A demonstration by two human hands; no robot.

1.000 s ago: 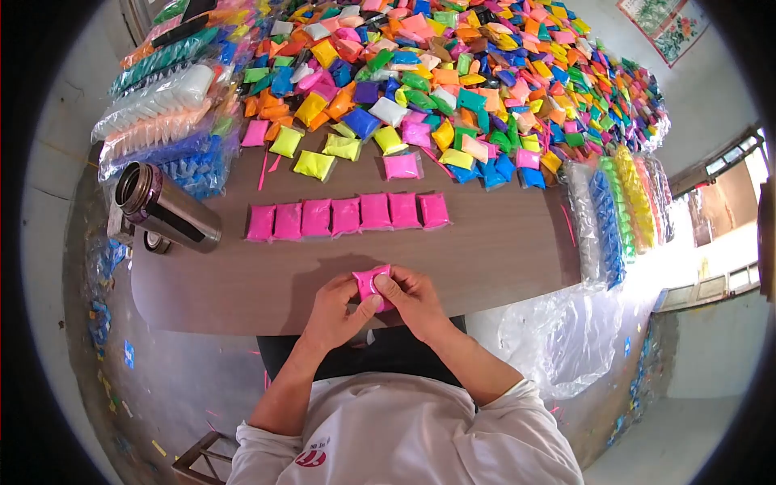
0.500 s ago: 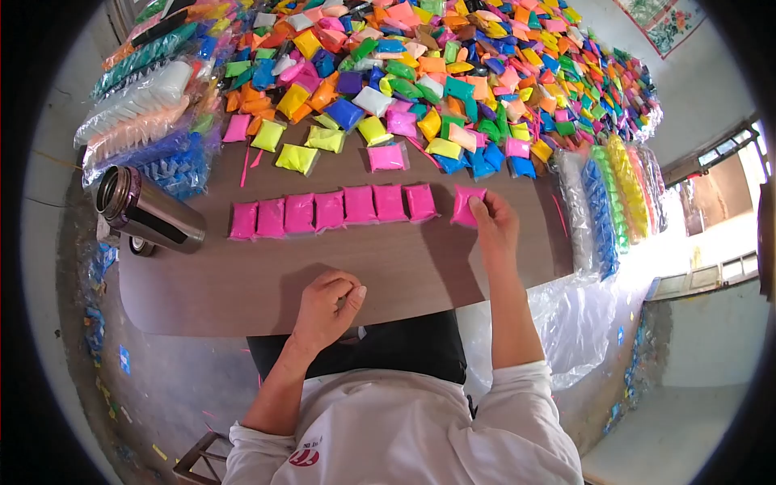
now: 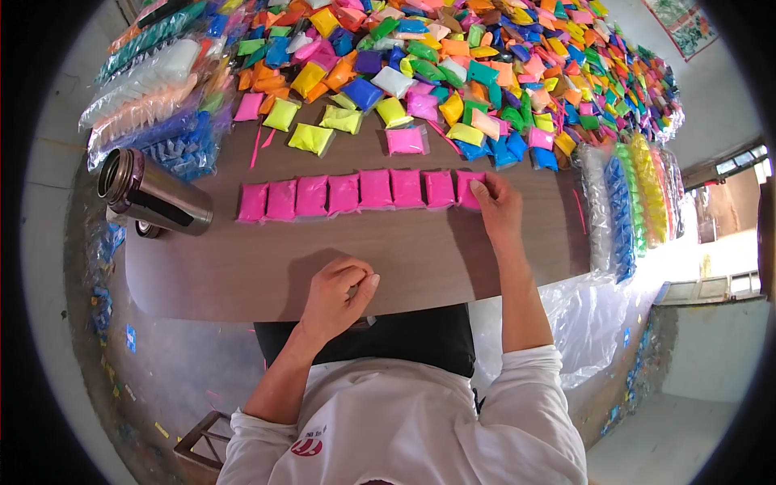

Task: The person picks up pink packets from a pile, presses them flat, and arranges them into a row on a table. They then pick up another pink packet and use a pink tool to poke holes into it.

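A row of several bright pink packets [image 3: 343, 192] lies side by side across the table. At the row's right end, my right hand [image 3: 499, 208] has its thumb on the last pink packet [image 3: 469, 189], with the fingers curled at its edge. That packet rests against its neighbour. My left hand [image 3: 341, 296] is curled into a loose fist above the table's front edge, with nothing visible in it, apart from the row.
A big heap of multicoloured packets [image 3: 453, 73] covers the back of the table [image 3: 242, 275]. An open steel flask [image 3: 162, 194] stands at left, beside bagged packet strips [image 3: 153, 77]. More filled strips [image 3: 622, 210] hang over the right edge. A few yellow packets [image 3: 310, 139] lie before the heap.
My right hand has slid the last pink packet left, closing the gap to the row. The left hand stays curled in about the same place. The view has shifted slightly.
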